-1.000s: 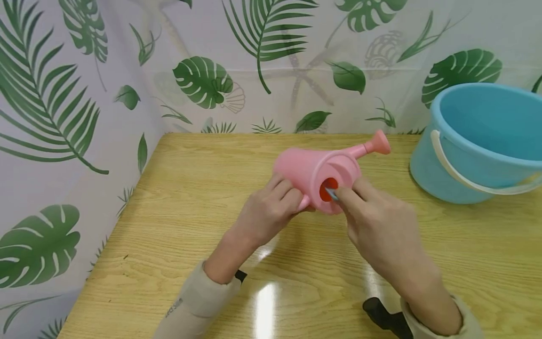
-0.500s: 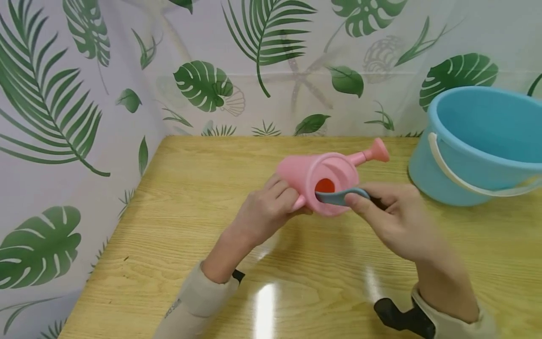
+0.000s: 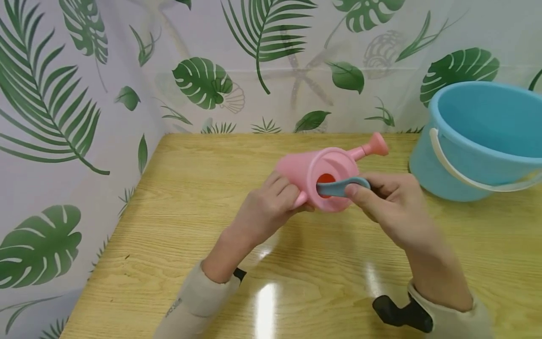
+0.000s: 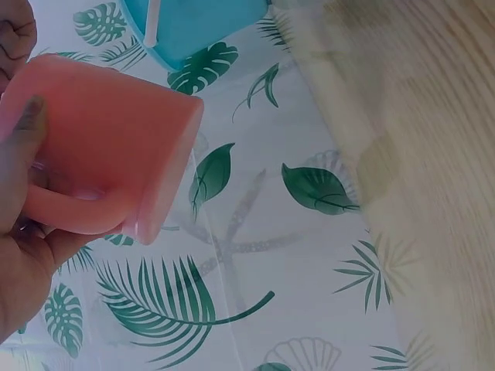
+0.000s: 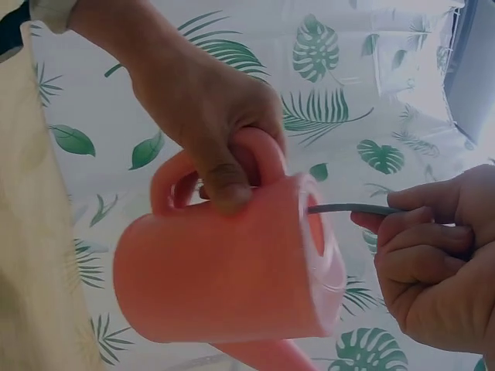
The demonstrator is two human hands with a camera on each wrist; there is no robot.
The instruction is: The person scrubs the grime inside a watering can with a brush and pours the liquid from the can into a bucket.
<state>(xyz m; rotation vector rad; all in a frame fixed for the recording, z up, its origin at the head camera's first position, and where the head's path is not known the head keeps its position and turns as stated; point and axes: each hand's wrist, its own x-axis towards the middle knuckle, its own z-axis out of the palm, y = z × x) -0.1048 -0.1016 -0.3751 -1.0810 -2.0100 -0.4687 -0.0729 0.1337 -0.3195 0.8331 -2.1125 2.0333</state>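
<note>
Tilted on its side, a pink watering can (image 3: pixel 298 169) has its round opening turned toward me in the head view. My left hand (image 3: pixel 271 207) grips its handle (image 4: pixel 85 212), with fingers wrapped through the loop. Between thumb and fingers, my right hand (image 3: pixel 394 202) pinches the end of a flat blue-grey handle (image 3: pixel 340 187), perhaps of a spoon. Its other end goes into the can's opening and is hidden there. From the side, in the right wrist view, the thin blue-grey handle (image 5: pixel 348 207) spans the gap between the can's rim and my right hand (image 5: pixel 441 263).
A light blue bucket (image 3: pixel 449 176) with a white handle stands at the right of the wooden table (image 3: pixel 178 226). The can's spout and rose (image 3: pixel 376 144) point toward it. A leaf-patterned sheet (image 3: pixel 296 80) hangs behind and at the left.
My right hand has drawn back to the right from the can's opening, so more of the blue-grey handle shows. The left hand still holds the can, which has barely shifted.
</note>
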